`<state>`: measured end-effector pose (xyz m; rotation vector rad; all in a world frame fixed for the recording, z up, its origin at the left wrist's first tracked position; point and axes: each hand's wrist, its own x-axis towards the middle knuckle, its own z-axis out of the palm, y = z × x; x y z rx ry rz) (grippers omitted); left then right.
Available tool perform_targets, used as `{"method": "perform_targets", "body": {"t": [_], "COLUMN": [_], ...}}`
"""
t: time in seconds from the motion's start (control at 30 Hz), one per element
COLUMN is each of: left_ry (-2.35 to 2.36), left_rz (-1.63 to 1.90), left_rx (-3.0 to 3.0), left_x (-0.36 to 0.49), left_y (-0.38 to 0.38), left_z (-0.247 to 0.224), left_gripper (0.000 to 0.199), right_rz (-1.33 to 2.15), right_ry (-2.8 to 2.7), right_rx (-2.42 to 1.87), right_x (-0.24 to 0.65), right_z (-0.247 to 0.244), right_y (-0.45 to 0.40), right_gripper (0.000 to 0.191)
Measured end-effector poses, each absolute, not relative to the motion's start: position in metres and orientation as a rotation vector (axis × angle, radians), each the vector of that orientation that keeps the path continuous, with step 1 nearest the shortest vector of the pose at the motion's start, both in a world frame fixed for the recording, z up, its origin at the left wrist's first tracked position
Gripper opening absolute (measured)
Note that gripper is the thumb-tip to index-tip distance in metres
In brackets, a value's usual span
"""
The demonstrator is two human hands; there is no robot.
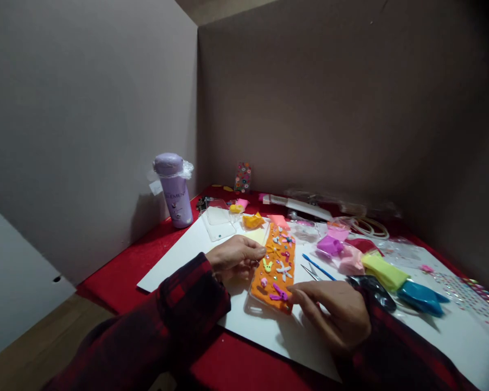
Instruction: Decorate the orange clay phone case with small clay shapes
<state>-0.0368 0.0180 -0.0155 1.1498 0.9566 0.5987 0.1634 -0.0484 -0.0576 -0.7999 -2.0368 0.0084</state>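
An orange clay-covered phone case (274,271) with small white, yellow, pink and purple figures is tilted above a white board (175,266). My left hand (236,256) grips its left edge between thumb and fingers. At its lower right corner is my right hand (334,312), thumb and index finger pinched together beside a purple figure (279,293). Whether anything small sits in that pinch cannot be made out. Right of the case lie a blue stick tool (318,266) and scissors (311,272), their handles hidden by my right hand.
A purple bottle (175,195) stands at the left on red cloth (134,247). Behind the case are a clear case (220,225) and an orange packet (253,220). Colored clay packets (385,271) and gem sheets (464,293) lie right. Grey panels rise behind.
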Motion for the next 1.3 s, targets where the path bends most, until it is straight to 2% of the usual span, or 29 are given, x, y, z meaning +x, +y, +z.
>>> {"method": "perform_targets", "body": {"t": [0.27,0.37,0.5,0.6,0.67,1.07,1.3], "left_ry": [0.82,0.754,0.707,0.694,0.68,0.55,0.569], "left_rz": [0.803,0.838,0.844,0.825,0.814,0.869,0.911], "left_rx": [1.146,1.117,1.099,1.108,1.12,1.125,1.05], "left_x": [-0.042,-0.042,-0.04,-0.039,-0.038,-0.037,-0.036], "left_y": [0.018,0.018,0.017,0.017,0.017,0.017,0.017], "left_z": [-0.01,-0.009,-0.009,-0.011,-0.013,-0.014,-0.014], "left_gripper": [0.03,0.029,0.029,0.03,0.029,0.031,0.023], "right_rz": [0.251,0.391,0.756,1.12,1.229,1.373,1.418], "right_ry": [-1.743,-1.58,-1.425,-1.271,-1.21,-1.125,-1.112], "right_rx": [-0.982,-1.148,-1.095,-0.946,-0.886,-0.884,-0.902], "right_x": [0.166,0.164,0.161,0.159,0.158,0.162,0.162], "right_z": [-0.049,-0.053,-0.057,-0.057,-0.058,-0.066,-0.062], "right_y": [-0.051,-0.043,-0.034,-0.03,-0.028,-0.02,-0.024], "right_gripper": [0.019,0.025,0.036,0.031,0.028,0.031,0.031]}}
